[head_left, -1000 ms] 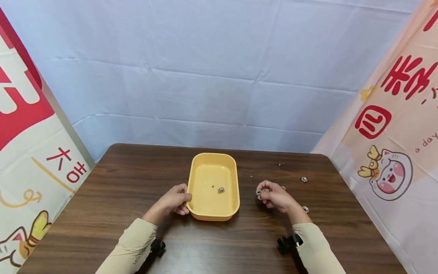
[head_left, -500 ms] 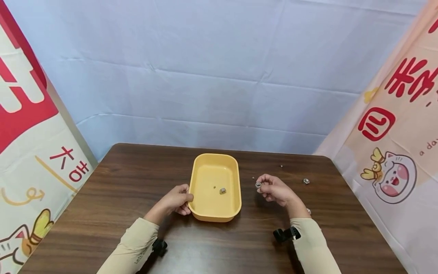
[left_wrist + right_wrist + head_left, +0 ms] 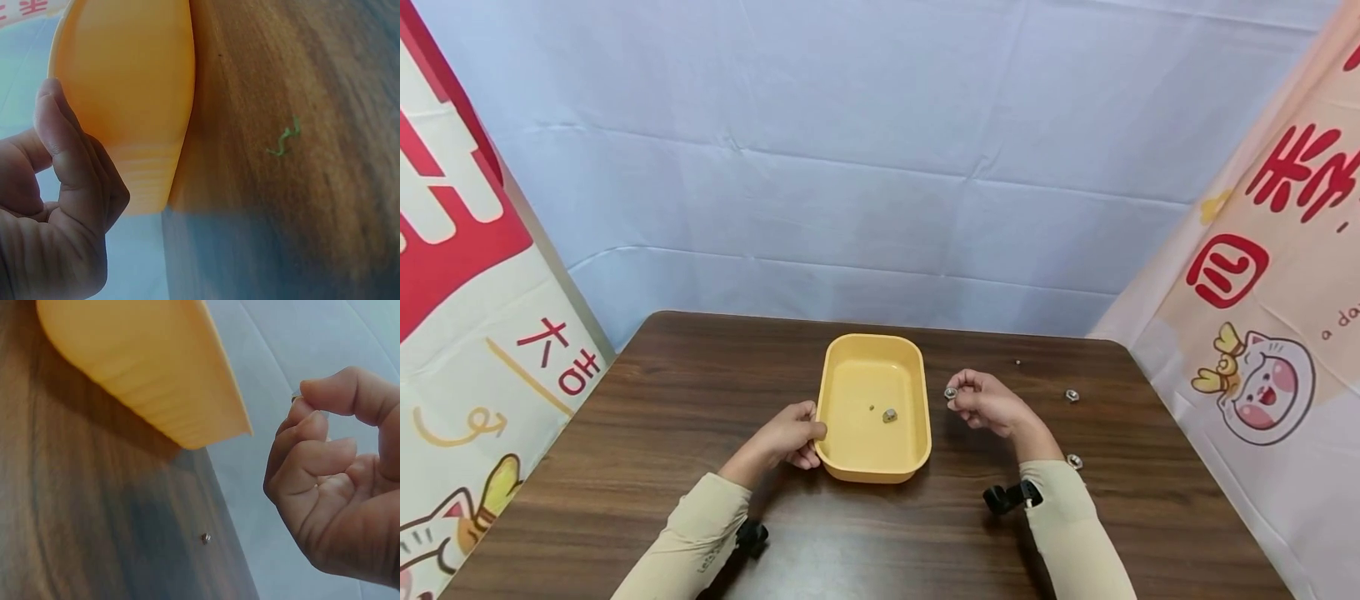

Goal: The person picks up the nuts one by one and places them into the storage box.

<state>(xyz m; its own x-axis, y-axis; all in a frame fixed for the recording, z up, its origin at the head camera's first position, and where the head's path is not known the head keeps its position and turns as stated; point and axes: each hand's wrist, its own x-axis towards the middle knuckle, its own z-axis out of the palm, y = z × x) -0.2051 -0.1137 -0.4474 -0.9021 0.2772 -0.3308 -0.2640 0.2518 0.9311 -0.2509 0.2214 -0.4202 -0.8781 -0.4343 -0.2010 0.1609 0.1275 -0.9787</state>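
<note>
Nut [image 3: 951, 393] is being pinched between the thumb and forefinger of the right hand [image 3: 992, 405], whose other fingers are curling toward the palm. In the right wrist view, only a sliver of the metal is showing at the fingertips. The right hand is hovering near the right side of a yellow tray [image 3: 865, 443], outside its rim. The left hand [image 3: 792, 435] is gripping the tray's left rim toward the near corner, its thumb lying over the edge and its fingers bending outside the wall.

Inside the tray, a second nut [image 3: 890, 416] is lying right of the middle, and a tiny bit [image 3: 872, 408] is resting just to its left. The tray is standing on a dark wooden table [image 3: 700, 367]. Beyond the right hand, a far nut [image 3: 1072, 396] and a near nut [image 3: 1075, 462] are lying well apart on the wood, while a small speck [image 3: 1018, 362] is sitting toward the back edge. A pale cloth [image 3: 850, 192] is hanging behind the table.
</note>
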